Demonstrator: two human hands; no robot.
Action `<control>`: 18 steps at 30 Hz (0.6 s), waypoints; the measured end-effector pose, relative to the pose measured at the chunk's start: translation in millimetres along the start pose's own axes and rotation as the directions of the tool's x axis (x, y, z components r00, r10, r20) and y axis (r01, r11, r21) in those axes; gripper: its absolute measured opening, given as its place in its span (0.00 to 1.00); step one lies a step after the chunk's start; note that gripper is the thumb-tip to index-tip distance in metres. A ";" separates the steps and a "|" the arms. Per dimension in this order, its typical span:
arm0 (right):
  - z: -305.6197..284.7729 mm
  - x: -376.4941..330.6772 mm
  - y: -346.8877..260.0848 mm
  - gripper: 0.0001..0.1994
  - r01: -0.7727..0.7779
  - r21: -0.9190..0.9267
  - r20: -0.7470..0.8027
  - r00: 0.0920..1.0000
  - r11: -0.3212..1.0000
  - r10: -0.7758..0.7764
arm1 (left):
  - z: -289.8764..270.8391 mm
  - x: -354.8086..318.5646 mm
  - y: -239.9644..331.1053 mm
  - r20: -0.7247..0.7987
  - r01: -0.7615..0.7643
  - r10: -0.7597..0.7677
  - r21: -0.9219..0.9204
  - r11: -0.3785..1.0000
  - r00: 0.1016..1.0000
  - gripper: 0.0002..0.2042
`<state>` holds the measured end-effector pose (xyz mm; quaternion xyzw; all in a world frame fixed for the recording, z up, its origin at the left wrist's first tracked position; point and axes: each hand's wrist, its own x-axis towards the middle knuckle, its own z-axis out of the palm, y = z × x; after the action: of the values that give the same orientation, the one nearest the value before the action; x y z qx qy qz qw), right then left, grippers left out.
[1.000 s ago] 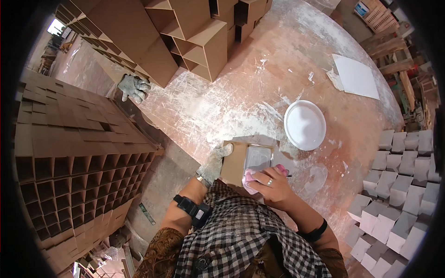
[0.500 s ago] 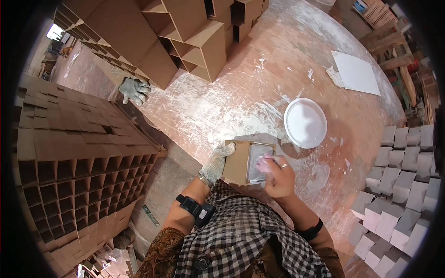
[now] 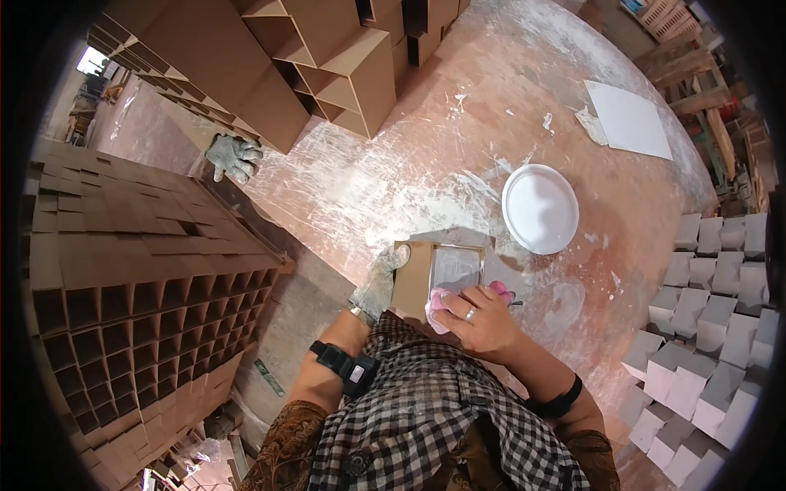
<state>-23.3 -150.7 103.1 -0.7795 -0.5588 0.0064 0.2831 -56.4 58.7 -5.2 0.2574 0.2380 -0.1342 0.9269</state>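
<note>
In front of me stands a small brown board box [image 3: 413, 282] whose right part is a pale, smeared, framed face [image 3: 456, 268]. My left hand [image 3: 378, 278], in a dusty work glove, grips the box's left side, thumb over the top edge. My bare right hand [image 3: 479, 321], a ring on one finger, is closed round a crumpled pink cloth [image 3: 443, 311]. The cloth lies over the near end of the pale face. A thin dark tip shows beside the right fingers; what it is I cannot make out. A round white plastic lid or shallow tray [image 3: 540, 209] lies right of the box.
A grey glove [image 3: 234, 157] lies at the work surface's left edge. Brown boxes [image 3: 360, 82] are stacked at the far left, and gridded box stacks [image 3: 155, 311] fill the left. White-and-grey blocks [image 3: 704, 327] are piled on the right. A white sheet [image 3: 629, 119] lies at the far right.
My right hand and the pink cloth have moved toward me, from the middle of the pale face to its near end. The left hand keeps its hold on the box.
</note>
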 end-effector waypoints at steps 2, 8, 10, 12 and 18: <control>-1.9 -6.4 -0.3 0.20 -0.001 -0.021 0.016 1.000 1.000 0.001 | -1.5 1.4 -1.3 -0.038 -0.024 0.025 0.040 0.999 0.999 0.15; -17.7 -30.3 25.9 0.16 0.096 -0.144 0.118 0.990 0.985 -0.079 | -25.2 10.3 -6.6 -0.112 -0.041 0.043 0.016 0.999 0.993 0.15; -15.4 -37.3 28.5 0.14 0.090 -0.157 0.111 0.991 0.984 -0.073 | -26.8 10.8 -7.8 -0.116 -0.035 0.034 -0.008 0.999 0.993 0.13; -11.8 -38.3 29.1 0.13 0.107 -0.187 0.063 0.993 0.976 -0.096 | -23.1 12.4 -4.7 -0.123 -0.031 0.034 0.021 0.999 0.992 0.14; 13.1 2.4 2.5 0.13 0.090 -0.198 -0.198 0.972 0.976 -0.130 | 1.6 3.0 0.7 -0.066 -0.012 0.011 -0.017 1.000 0.998 0.17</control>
<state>-24.6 -143.5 91.7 -0.7667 -0.5664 -0.1442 0.2656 -53.0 58.0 -5.3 0.2550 0.2681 -0.1183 0.9214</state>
